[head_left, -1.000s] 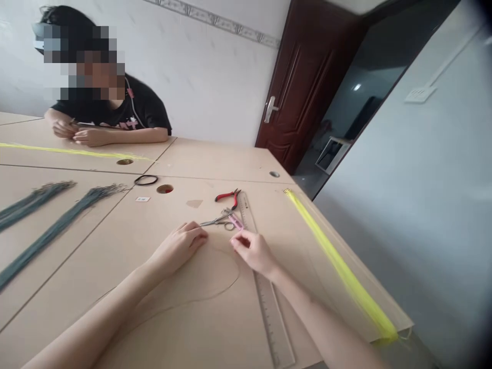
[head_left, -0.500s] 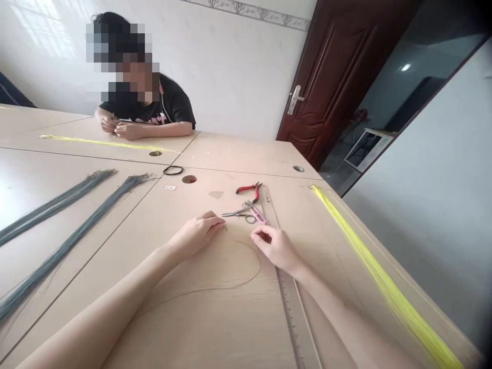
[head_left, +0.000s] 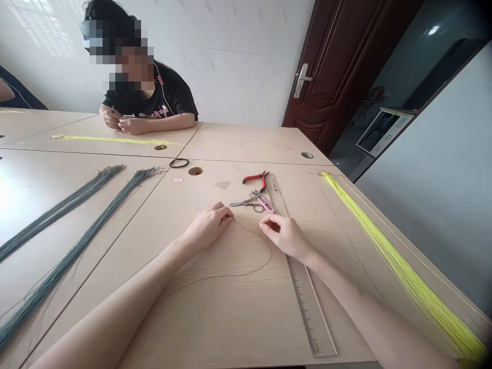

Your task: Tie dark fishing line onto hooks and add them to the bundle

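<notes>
A thin dark cord (head_left: 271, 253) curves over the table in a loose loop. Its far end runs to the fingertips of my left hand (head_left: 209, 224), closed in a pinch on it. My right hand (head_left: 286, 237) is to the right of the loop, thumb and forefinger pressed together; whatever may be between them is too small to make out. This hand rests over a clear ruler (head_left: 307, 307). Just beyond the hands lie scissors (head_left: 243, 202), a pink-handled tool (head_left: 266, 203) and red-handled pliers (head_left: 263, 180).
Bundles of grey-green cords (head_left: 90, 233) lie on the left, a yellow bundle (head_left: 380, 259) on the right. A black ring (head_left: 179, 160), a small label (head_left: 177, 180) and round table holes (head_left: 195, 168) are farther back. A person (head_left: 154, 105) sits across the table, near another yellow bundle (head_left: 111, 139).
The view has shifted slightly, so the table's things appear a little farther right and higher. Both my hands keep nearly the same place over the table, still pinched.
</notes>
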Demonstrator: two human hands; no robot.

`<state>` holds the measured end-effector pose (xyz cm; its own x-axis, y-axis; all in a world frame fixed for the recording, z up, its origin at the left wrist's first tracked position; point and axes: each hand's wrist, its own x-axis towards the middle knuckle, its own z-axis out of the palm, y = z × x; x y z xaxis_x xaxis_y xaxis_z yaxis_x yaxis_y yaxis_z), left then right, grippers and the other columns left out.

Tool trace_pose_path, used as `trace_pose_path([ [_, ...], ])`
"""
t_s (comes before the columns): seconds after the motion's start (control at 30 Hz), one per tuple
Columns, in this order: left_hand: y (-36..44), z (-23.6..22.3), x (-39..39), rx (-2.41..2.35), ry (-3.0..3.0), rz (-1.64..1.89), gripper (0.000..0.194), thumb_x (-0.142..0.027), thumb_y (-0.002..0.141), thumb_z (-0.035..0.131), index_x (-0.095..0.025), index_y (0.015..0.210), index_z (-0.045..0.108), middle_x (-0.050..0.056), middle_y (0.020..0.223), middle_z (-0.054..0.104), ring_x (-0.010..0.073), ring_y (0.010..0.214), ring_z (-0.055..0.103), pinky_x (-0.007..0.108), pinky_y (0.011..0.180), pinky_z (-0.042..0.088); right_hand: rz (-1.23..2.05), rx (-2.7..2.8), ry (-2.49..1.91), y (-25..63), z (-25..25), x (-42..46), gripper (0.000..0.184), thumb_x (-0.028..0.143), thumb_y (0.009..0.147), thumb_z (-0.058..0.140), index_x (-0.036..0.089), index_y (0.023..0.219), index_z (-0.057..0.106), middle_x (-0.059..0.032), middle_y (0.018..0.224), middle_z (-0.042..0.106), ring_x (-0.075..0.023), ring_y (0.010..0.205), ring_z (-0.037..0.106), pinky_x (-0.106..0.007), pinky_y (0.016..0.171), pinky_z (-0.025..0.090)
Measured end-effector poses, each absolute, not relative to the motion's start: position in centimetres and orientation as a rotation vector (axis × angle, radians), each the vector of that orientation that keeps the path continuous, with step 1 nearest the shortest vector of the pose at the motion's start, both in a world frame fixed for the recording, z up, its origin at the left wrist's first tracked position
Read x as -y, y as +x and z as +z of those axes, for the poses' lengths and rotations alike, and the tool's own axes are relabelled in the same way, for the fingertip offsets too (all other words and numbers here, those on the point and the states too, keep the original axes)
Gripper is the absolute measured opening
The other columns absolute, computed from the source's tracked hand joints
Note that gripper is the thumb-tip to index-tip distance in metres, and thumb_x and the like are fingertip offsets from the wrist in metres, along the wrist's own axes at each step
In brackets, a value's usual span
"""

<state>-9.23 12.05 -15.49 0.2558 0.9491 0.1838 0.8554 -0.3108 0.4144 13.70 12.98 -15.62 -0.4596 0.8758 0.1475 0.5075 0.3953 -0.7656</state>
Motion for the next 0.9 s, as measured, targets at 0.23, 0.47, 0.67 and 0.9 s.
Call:
trace_pose_path([
  [0.23,-8.5,-15.3,-11.5,-1.656,2.357,0.664,0.015,-0.026,0.090,0.050,-0.013,0.089,0.058,0.004,0.091,0.059,0.0136,0.075,0.057,0.030,0.067,0.050,0.833,2.113,-1.181,13.4,-15.3,-12.6,0.023,0.033,0.091,0.052,0.013,0.084,0.060,0.0004,0.075,0.060,-0.0104,0.065,0.057,-0.028,0.065,0.050],
  [0.47,-6.2,-14.3,-9.4,-1.444,2.540,0.942,0.014,-0.015,0.092,0.040,-0.015,0.086,0.052,0.004,0.086,0.055,0.0129,0.072,0.052,0.027,0.063,0.045,0.785,2.086,-1.065,12.5,-14.0,-10.8,0.019,0.029,0.087,0.057,0.016,0.100,0.059,-0.0046,0.096,0.061,-0.0140,0.083,0.060,-0.029,0.072,0.051],
  [0.67,-5.8,-14.1,-8.7,-1.266,2.671,1.125,0.013,-0.014,0.093,0.039,-0.018,0.086,0.050,0.004,0.083,0.053,0.0134,0.072,0.049,0.027,0.065,0.042,0.751,2.089,-0.982,12.4,-12.6,-9.6,0.005,0.020,0.085,0.057,0.020,0.083,0.062,0.0007,0.082,0.061,-0.0126,0.083,0.057,-0.027,0.077,0.045],
  [0.9,-6.1,-14.0,-8.7,-1.157,2.770,1.116,0.020,-0.001,0.088,0.041,-0.019,0.088,0.051,0.003,0.082,0.053,0.0139,0.073,0.045,0.028,0.067,0.039,0.829,2.106,-0.943,12.5,-12.1,-9.3,0.011,0.016,0.084,0.057,0.019,0.075,0.060,0.0040,0.072,0.061,-0.0087,0.071,0.056,-0.021,0.064,0.043],
])
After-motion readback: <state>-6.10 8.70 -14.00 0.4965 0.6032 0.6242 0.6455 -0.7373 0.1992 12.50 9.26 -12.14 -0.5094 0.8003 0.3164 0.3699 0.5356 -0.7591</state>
